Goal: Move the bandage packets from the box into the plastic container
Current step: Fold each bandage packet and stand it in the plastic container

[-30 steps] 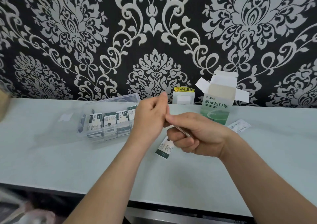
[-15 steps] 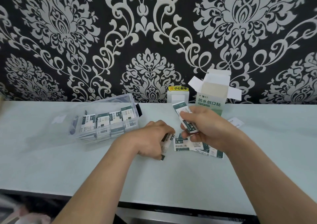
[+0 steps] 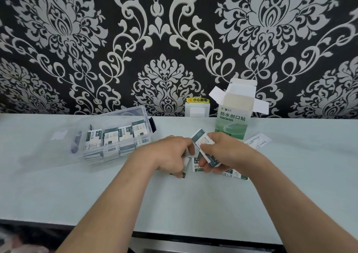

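From the head camera, a second ago both my hands were raised and pinched together above the table [image 3: 174, 204]. They are down on it now, and several loose packets [image 3: 237, 175] lie spread under and just beside my right wrist, at about five o'clock from my fingers.

My right hand [image 3: 224, 152] is curled round a small stack of packets [image 3: 202, 145], thumb on top, with its upper end tilted toward eleven o'clock. My left hand [image 3: 172, 156] has closed in on it from nine o'clock. Its fingers are bent down over a single packet [image 3: 184, 168] that touches the table, and I judge that I am gripping it, though my knuckles hide most of it.

The box [image 3: 233, 121] stands upright at one o'clock from my hands, flaps open. I cannot see whether anything remains inside. The plastic container [image 3: 144, 115] sits at ten o'clock, well apart from my hands, lid off, with rows of stored packets [image 3: 114, 136] already standing in it. A pale slip [image 3: 257, 142] lies at three o'clock, near the box.

So this batch is out of the box but not yet in the container. I take it I am gathering the loose ones into one stack before carrying them across, and thin, slippery packets could easily fan out of my grip.
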A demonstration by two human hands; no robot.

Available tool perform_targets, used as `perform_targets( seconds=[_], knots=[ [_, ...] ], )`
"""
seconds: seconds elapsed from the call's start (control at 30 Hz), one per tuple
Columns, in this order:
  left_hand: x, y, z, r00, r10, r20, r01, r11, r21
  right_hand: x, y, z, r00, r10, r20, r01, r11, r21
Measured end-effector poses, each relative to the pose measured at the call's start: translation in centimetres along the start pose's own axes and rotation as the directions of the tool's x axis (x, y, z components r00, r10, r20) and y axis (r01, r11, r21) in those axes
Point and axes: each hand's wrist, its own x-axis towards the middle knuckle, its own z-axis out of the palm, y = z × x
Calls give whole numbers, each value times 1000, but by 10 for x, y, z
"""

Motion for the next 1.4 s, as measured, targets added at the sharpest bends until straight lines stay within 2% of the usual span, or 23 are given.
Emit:
perform_targets(
  seconds=[0.1, 0.23, 0.33, 0.4, 0.43, 0.47, 0.53, 0.6, 0.73, 0.8, 0.9, 1.0, 1.1, 1.2, 1.27, 1.4],
  knots=[
    [-4, -3, 3, 990, 13, -140, -25, 996, -84, 2, 1, 0, 1000, 12, -23, -11, 999, 50],
    [-13, -5, 2, 950, -17, -312, -75, 957, -279, 4, -1, 2, 999, 42, -9, -39, 977, 208],
    [-18, -2, -3, 901, -99, -423, -136, 860, -492, 4, -5, 3, 998, 41, 54, -58, 930, 362],
    [-21, 4, -4, 873, -132, -470, -218, 757, -617, 2, -9, 5, 992, 12, 128, -78, 848, 525],
    [-22, 7, -4, 864, -132, -487, -243, 736, -632, 1, -11, 6, 987, -11, 159, -87, 798, 596],
    [-21, 10, -2, 853, -117, -508, -250, 763, -597, -1, -13, 7, 984, -32, 175, -92, 749, 656],
    [-20, 16, 3, 846, -53, -531, -229, 863, -451, -2, -15, 9, 984, -46, 175, -99, 670, 736],
    [-19, 17, 5, 854, -21, -520, -196, 913, -358, -2, -15, 11, 980, -63, 187, -97, 673, 734],
    [-20, 14, 3, 885, -54, -462, -116, 937, -331, 1, -12, 11, 973, -95, 209, -75, 730, 680],
    [-21, 10, -1, 892, -48, -449, -137, 919, -370, 1, -12, 8, 980, -82, 182, -58, 755, 653],
    [-24, 0, -5, 901, -44, -431, -205, 833, -513, 0, -13, 4, 981, -65, 185, -52, 823, 565],
    [-27, -2, -5, 878, -84, -471, -217, 808, -548, -2, -15, 3, 981, -47, 190, -52, 872, 486],
    [-27, 5, -2, 832, -103, -544, -249, 808, -534, -2, -18, 3, 999, 3, 46, -25, 873, 488],
    [-28, 12, -1, 825, -166, -540, -251, 748, -614, -2, -20, 2, 992, 32, -124, 48, 804, 592],
    [-27, 16, 2, 834, -205, -512, -247, 691, -680, -2, -22, 5, 986, 17, -165, 88, 791, 606],
    [-21, 27, 9, 839, -228, -494, -253, 640, -725, 0, -26, 20, 982, -14, -188, 123, 800, 587]
  ],
)
